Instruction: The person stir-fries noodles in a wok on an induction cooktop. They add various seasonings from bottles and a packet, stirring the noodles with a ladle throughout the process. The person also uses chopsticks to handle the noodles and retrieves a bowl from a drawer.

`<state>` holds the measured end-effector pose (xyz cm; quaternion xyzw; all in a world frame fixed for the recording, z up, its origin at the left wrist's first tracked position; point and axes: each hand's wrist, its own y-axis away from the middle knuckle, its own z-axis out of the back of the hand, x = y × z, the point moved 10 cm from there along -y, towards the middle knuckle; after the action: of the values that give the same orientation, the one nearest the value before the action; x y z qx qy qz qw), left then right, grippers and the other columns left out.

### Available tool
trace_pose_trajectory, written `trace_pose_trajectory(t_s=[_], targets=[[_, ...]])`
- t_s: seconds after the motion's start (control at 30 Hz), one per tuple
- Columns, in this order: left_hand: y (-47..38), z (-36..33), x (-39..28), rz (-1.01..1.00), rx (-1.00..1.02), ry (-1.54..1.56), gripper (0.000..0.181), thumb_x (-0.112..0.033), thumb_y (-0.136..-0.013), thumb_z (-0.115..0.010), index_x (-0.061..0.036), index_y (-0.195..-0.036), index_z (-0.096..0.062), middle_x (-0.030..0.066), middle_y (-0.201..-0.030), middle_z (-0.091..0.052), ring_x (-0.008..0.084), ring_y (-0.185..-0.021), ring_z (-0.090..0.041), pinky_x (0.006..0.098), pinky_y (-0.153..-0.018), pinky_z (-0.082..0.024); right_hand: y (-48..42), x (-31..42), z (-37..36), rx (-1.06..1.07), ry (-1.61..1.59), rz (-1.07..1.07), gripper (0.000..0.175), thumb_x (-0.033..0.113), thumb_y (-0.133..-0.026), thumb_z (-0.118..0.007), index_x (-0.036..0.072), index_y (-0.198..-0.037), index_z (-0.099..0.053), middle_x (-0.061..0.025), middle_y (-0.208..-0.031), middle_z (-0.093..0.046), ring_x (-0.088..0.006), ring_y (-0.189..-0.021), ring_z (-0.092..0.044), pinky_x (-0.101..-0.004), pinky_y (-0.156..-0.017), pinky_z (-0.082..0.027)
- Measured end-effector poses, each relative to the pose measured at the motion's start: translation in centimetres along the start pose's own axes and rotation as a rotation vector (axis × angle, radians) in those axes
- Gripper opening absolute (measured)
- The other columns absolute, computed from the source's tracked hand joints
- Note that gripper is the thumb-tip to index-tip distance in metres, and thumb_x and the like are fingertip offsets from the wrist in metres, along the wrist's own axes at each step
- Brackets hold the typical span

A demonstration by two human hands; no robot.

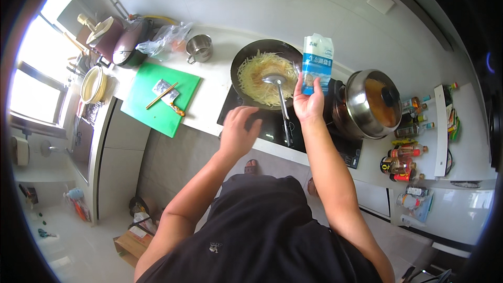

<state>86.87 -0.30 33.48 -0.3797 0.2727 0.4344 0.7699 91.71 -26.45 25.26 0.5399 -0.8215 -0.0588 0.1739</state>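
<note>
My right hand [309, 104] grips a blue and white plastic pouch [316, 65], held upright over the right rim of a dark wok [240, 53]. Pale vegetable shreds [255, 72], resembling potato, lie in the wok. A metal ladle [279, 92] rests with its head on the shreds, and its black handle slants over the front of the black cooktop [267, 129]. Just before the wok's near edge, my left hand [239, 129] is empty, thumb apart from its fingers. Whether its fingertips touch the wok I cannot tell.
Right of the wok stands a lidded steel pot [353, 104]; several bottles [402, 157] stand farther right. On the left, a green cutting board [143, 94] carries chopsticks [162, 95] and a cleaver [169, 96]. A steel cup [199, 48] sits behind it, beside a plastic bag [165, 41].
</note>
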Motion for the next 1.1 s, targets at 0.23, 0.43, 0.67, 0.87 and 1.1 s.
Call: trace_pose_trajectory(t_s=[0.23,0.43,0.67,0.87,1.1], targets=[[-0.1,-14.1,-6.2,0.266,0.254,0.669,0.041,-0.014,-0.098,-0.068,-0.0001,-0.134,-0.054,0.0136,-0.118,-0.063,0.0189,-0.099,-0.062,0.0335,-0.088,-0.051,13.0,2.9,3.2,0.320,0.307,-0.105,0.052,0.053,-0.107,-0.050,0.013,-0.140,-0.055,-0.0027,-0.133,-0.064,-0.0159,-0.117,-0.062,-0.0350,-0.100,-0.049],[4.5,-25.1,-13.6,0.092,0.678,0.584,0.030,-0.010,-0.101,-0.063,0.0010,-0.128,-0.056,0.0088,-0.107,-0.067,0.0136,-0.089,-0.062,0.0297,-0.079,-0.051,21.0,20.7,12.9,0.083,0.685,0.326,0.057,0.024,-0.099,-0.073,0.004,-0.145,-0.045,-0.0048,-0.128,-0.060,-0.0136,-0.120,-0.056,-0.0323,-0.103,-0.046],[11.9,-37.4,-23.7,-0.137,1.161,0.212,0.061,-0.021,-0.096,-0.071,-0.0042,-0.149,-0.045,0.0185,-0.137,-0.062,0.0311,-0.118,-0.067,0.0418,-0.099,-0.054,35.6,41.2,30.7,-0.754,0.936,0.866,0.019,0.018,-0.102,-0.068,0.004,-0.111,-0.060,-0.0004,-0.094,-0.063,-0.0073,-0.080,-0.057,-0.0261,-0.070,-0.048],[14.4,-38.2,-21.9,0.040,1.201,0.152,0.063,-0.020,-0.096,-0.070,-0.0037,-0.151,-0.043,0.0183,-0.139,-0.062,0.0289,-0.118,-0.067,0.0409,-0.099,-0.054,36.2,60.1,41.7,-1.341,1.034,1.366,0.023,0.014,-0.100,-0.067,-0.002,-0.114,-0.059,-0.0112,-0.103,-0.068,-0.0193,-0.092,-0.066,-0.0339,-0.081,-0.053],[13.0,-30.1,-17.6,0.199,0.992,0.217,0.059,-0.018,-0.098,-0.069,-0.0037,-0.149,-0.045,0.0152,-0.124,-0.069,0.0233,-0.103,-0.072,0.0360,-0.089,-0.056,32.5,75.7,54.1,-1.694,1.288,0.912,0.052,0.045,-0.095,-0.067,0.004,-0.127,-0.063,-0.0165,-0.130,-0.067,-0.0332,-0.121,-0.065,-0.0436,-0.105,-0.049]])
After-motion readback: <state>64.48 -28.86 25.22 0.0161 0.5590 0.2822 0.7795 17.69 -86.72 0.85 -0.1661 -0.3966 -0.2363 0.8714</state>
